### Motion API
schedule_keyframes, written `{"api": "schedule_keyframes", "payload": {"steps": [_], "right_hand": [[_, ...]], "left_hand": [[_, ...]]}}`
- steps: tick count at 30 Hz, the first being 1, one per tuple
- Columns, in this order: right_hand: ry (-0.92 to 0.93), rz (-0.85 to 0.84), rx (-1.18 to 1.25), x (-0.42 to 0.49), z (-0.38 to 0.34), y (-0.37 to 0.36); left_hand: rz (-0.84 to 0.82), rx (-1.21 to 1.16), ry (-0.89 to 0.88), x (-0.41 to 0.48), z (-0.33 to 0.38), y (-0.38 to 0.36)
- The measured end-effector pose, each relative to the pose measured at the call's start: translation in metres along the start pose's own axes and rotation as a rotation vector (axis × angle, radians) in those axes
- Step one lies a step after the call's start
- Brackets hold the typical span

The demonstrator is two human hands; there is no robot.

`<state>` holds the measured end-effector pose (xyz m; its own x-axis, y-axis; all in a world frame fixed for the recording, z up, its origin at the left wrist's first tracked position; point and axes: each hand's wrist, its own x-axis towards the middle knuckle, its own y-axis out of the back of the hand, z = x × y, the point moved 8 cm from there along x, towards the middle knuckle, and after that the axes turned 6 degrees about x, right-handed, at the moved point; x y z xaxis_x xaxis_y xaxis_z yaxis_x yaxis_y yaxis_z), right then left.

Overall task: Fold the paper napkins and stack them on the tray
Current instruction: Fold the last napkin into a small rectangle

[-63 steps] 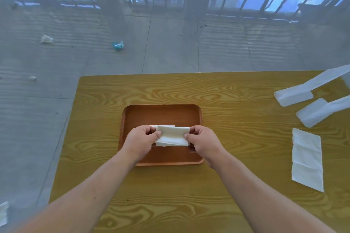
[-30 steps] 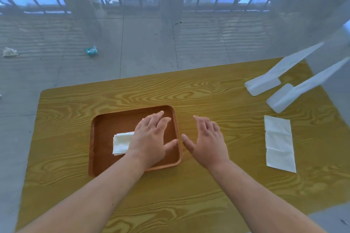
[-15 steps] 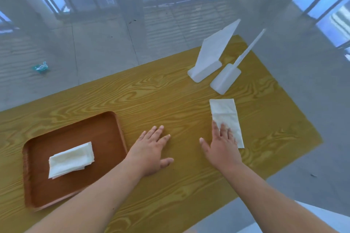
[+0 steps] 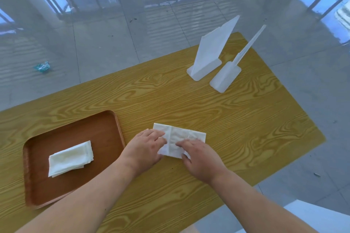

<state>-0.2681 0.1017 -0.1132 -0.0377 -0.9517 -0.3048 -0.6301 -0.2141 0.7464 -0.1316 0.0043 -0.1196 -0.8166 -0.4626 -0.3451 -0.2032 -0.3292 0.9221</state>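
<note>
A brown tray (image 4: 106, 125) lies on the left of the wooden table (image 4: 236, 123). A folded white napkin (image 4: 70, 158) rests inside it. To the right of the tray a flat white napkin (image 4: 180, 136) lies on the table. My left hand (image 4: 144, 147) rests on that napkin's left end, fingertips touching it. My right hand (image 4: 200, 155) presses on its near right part, fingers spread over the paper. Both hands cover part of the napkin's near edge.
Two white plastic stands (image 4: 210, 56) (image 4: 227, 75) sit at the table's far right. The table's right edge runs close behind them. Beyond the table are floor tiles, a bit of blue litter (image 4: 42, 66) and a railing.
The flat napkin has been slid left from the table's right side to just beside the tray. My left hand moved onto it. The folded napkin stays in the tray.
</note>
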Motion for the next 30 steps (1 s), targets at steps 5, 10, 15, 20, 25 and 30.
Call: {"api": "schedule_keyframes", "payload": {"steps": [5,10,15,20,25,30], "right_hand": [[0.02,-0.001,-0.021,0.003,-0.009,-0.006],[0.053,-0.048,-0.167,0.006,-0.011,-0.01],[0.071,0.0,-0.254,0.006,-0.013,-0.007],[0.086,0.03,-0.188,0.007,-0.016,0.003],[0.103,0.033,-0.135,0.006,-0.021,0.011],[0.039,0.109,0.017,0.004,-0.04,0.037]], "left_hand": [[-0.026,0.02,-0.002,-0.009,-0.005,-0.01],[-0.023,0.101,-0.011,-0.008,-0.002,-0.006],[-0.019,0.089,0.015,-0.007,-0.002,0.0],[-0.028,-0.02,0.04,-0.006,-0.007,0.006],[-0.022,-0.078,0.066,-0.009,-0.007,0.012],[0.033,-0.14,0.032,-0.012,0.01,0.032]]}}
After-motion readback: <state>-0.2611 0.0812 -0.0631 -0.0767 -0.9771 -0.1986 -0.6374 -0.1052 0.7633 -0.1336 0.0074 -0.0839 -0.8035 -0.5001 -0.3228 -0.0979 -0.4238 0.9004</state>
